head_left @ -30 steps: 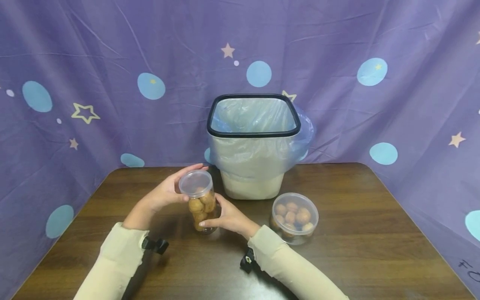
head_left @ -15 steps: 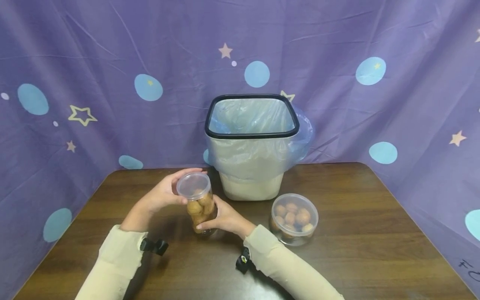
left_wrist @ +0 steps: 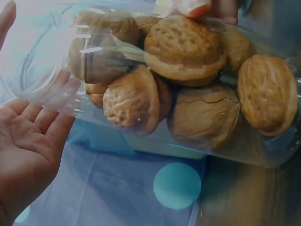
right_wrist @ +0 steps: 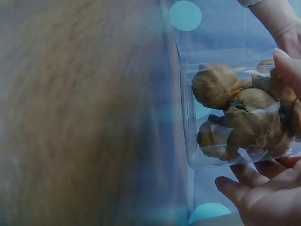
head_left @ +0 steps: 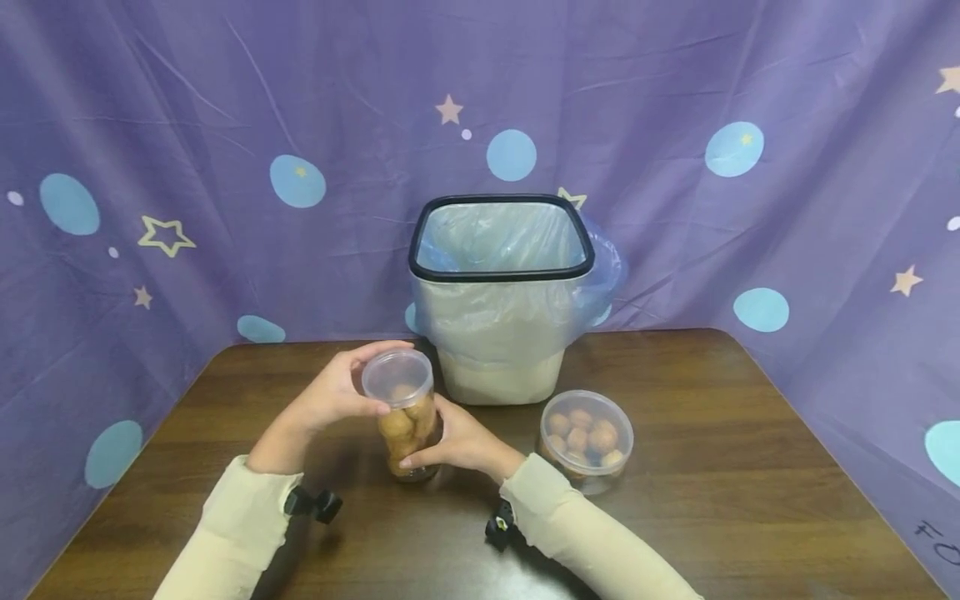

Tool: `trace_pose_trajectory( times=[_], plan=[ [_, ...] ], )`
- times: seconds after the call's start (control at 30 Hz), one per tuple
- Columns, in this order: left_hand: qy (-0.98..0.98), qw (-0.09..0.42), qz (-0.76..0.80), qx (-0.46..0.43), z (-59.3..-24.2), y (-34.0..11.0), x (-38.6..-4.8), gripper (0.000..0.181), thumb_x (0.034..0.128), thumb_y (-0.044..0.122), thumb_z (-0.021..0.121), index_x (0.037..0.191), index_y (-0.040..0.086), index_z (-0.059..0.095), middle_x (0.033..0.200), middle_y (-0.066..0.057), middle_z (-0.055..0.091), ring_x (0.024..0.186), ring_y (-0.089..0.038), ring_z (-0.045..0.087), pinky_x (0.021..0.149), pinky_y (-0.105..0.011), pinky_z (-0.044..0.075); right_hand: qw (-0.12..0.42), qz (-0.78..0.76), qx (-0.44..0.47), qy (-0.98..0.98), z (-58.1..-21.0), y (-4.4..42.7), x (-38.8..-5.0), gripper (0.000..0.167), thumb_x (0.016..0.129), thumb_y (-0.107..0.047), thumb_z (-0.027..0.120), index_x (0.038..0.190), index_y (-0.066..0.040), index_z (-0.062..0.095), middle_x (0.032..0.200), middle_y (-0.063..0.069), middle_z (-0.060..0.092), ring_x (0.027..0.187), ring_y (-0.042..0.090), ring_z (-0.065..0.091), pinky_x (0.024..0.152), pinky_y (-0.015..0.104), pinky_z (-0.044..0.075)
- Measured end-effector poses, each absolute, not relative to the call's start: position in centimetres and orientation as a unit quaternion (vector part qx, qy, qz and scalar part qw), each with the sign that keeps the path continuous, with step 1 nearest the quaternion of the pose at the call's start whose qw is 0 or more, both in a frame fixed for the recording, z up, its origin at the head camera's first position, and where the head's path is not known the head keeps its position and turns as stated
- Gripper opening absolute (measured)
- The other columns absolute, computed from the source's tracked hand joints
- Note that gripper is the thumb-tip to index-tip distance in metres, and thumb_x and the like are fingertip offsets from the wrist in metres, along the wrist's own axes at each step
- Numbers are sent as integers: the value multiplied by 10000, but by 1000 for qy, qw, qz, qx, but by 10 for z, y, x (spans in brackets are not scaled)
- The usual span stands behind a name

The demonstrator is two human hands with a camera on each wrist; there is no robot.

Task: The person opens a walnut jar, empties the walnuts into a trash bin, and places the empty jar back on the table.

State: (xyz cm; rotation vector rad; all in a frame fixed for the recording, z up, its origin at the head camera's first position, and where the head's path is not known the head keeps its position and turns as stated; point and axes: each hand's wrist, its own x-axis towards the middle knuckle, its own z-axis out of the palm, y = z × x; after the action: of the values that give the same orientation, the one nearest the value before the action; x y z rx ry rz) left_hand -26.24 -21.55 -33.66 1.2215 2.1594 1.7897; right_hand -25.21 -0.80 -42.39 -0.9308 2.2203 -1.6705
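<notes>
Both hands hold a tall clear plastic jar (head_left: 408,433) of walnuts over the left-middle of the table. Its translucent lid (head_left: 397,377) is on. My left hand (head_left: 333,400) grips around the lid end, thumb in front and fingers behind. Lower down, my right hand (head_left: 467,442) grips the jar's side, its thumb across the front. Several walnuts (left_wrist: 136,101) show through the wall in the left wrist view. In the right wrist view the jar's base (right_wrist: 190,117) shows, with fingers (right_wrist: 249,188) beneath the side. Whether the base touches the table cannot be told.
A wide round tub (head_left: 587,483) of walnuts with a lid stands right of my right hand. Behind the jar is a white bin (head_left: 498,379) with a black rim and a bluish bag liner. A purple patterned cloth (head_left: 360,242) hangs behind the wooden table (head_left: 720,467).
The jar and both hands have shifted slightly right and toward the near side. The grip of both hands looks the same, and the tub and bin stay in place.
</notes>
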Motion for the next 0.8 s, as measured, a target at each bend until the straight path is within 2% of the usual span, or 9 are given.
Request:
trace_pose_trajectory(
  times=[0.17,0.3,0.53,0.67,0.8],
  plan=[
    [704,27,593,389,-330,-208,-257,724,653,-28,773,1313,-55,479,1191,42,635,1077,-124,585,904,-249,474,90,-553,-330,760,-418,1,-248,746,661,-233,862,1289,-199,461,1142,-75,605,1038,57,571,924,241,440],
    [696,10,603,390,-327,-203,-254,709,659,-28,767,1310,-53,486,1176,34,644,1051,-128,592,888,-248,478,93,-559,-340,750,-412,7,-245,732,683,-198,849,1299,-194,454,1154,-58,601,1040,62,567,916,248,448],
    [678,-28,635,369,-319,-189,-242,641,699,30,775,1285,-32,524,1156,28,651,1017,-134,601,871,-243,486,99,-550,-346,754,-398,23,-239,709,731,-217,813,1329,-202,433,1210,-71,577,1127,58,526,988,261,403],
    [664,-54,654,359,-316,-180,-235,589,702,15,758,1258,29,565,1146,16,656,993,-134,608,852,-239,496,82,-545,-360,753,-395,33,-237,667,749,-204,792,1311,-157,437,1231,-35,568,1158,81,510,1014,282,388],
    [639,-67,680,353,-314,-172,-230,569,703,59,782,1238,65,589,1133,-5,659,978,-132,612,837,-236,505,63,-556,-382,736,-393,41,-232,713,757,-144,776,1355,-105,390,1255,39,554,1154,126,524,1013,303,403]
  ],
)
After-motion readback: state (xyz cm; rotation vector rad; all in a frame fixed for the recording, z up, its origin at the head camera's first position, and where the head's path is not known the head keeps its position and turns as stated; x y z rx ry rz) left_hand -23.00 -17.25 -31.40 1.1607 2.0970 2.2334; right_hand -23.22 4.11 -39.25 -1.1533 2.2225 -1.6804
